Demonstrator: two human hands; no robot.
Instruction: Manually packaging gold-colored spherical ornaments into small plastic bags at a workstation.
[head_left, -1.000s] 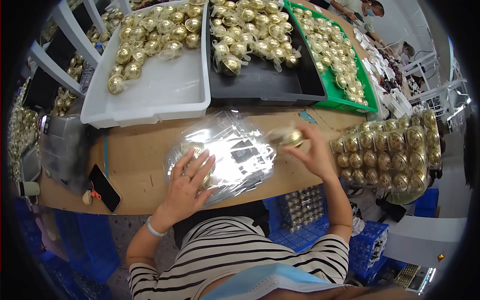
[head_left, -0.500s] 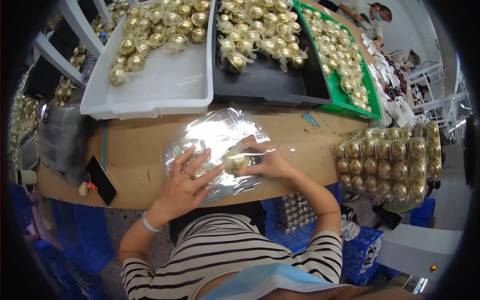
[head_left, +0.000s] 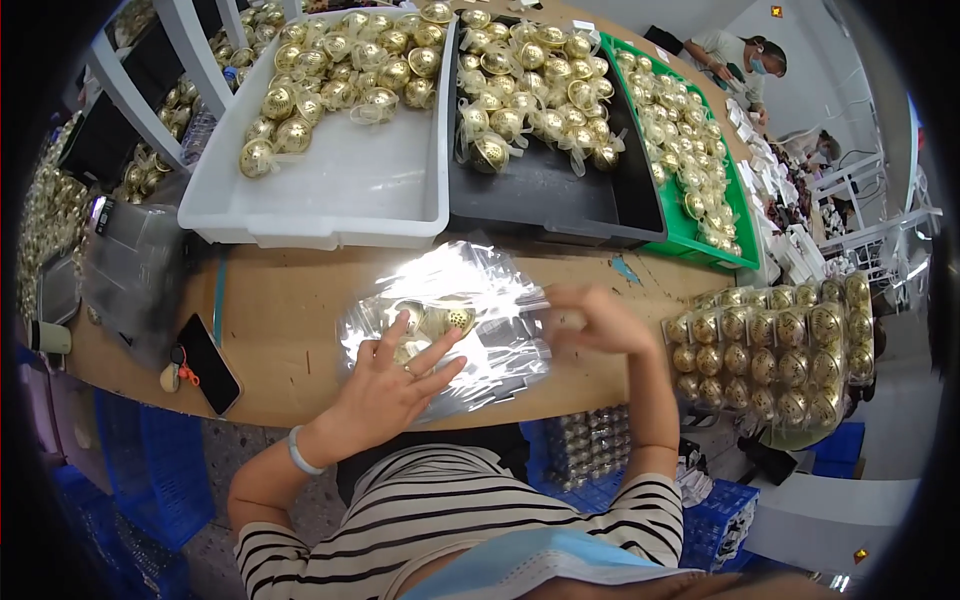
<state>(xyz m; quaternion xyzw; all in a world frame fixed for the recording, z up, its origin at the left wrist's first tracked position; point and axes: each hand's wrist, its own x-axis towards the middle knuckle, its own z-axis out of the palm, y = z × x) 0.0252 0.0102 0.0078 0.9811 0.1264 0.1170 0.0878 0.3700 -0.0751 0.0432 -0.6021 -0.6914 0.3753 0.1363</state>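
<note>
Closest is a blue mask [head_left: 545, 560], cut off at the bottom, above a shirt [head_left: 420, 515] with thin black stripes. The left hand [head_left: 395, 375] has its fingers spread out, resting loosely on a pile of bags [head_left: 485, 375]. A smooth white band [head_left: 303, 452] goes round its wrist. The bags are thin, clear, crinkly plastic, and they shine so much that their edges are hard to see. Round gold balls [head_left: 457, 319] with tiny holes are at the pile, near the left fingers, which hide parts of them. The right hand [head_left: 598, 320] is bent and blurry at the pile's right edge, so I can't tell if it grips anything.

The surface [head_left: 275, 300] is brown and scratched. A flat black phone [head_left: 212, 365] lies on the left, near a cloudy grey sack [head_left: 130, 280] that looks blurry. On the right, stiff clear packs [head_left: 765, 360] hold bumpy rows of gold balls.

Farther back are hard plastic tubs: white [head_left: 315, 228], black [head_left: 560, 215] and green [head_left: 745, 255]. Their balls have thin, pale, see-through cloth on them, and heaps hide the tubs' far ends. A person [head_left: 735, 65] sits far off, too small to see clearly.
</note>
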